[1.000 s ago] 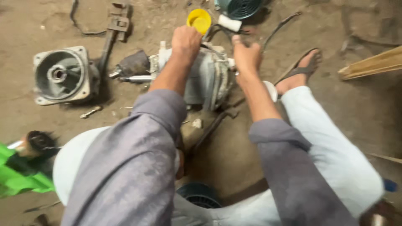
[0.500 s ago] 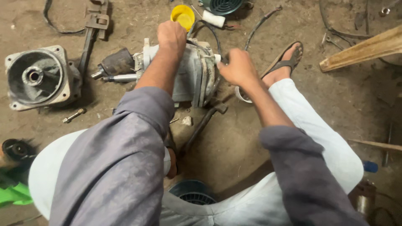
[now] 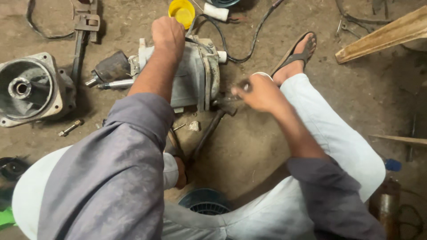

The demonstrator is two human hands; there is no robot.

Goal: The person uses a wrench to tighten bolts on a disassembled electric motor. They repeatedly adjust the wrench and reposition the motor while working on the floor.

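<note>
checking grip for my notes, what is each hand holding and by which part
Left hand grips the top far end of the grey motor housing. Right hand closes on a small dark tool at the housing's near end; blurred.

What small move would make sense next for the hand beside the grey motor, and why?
Probably settle the tool's head squarely against the grey metal motor housing before turning. The right hand holds a dark metal tool right at the housing's lower edge, blurred as if in motion, while the left hand presses on top, apparently steadying it.
</note>
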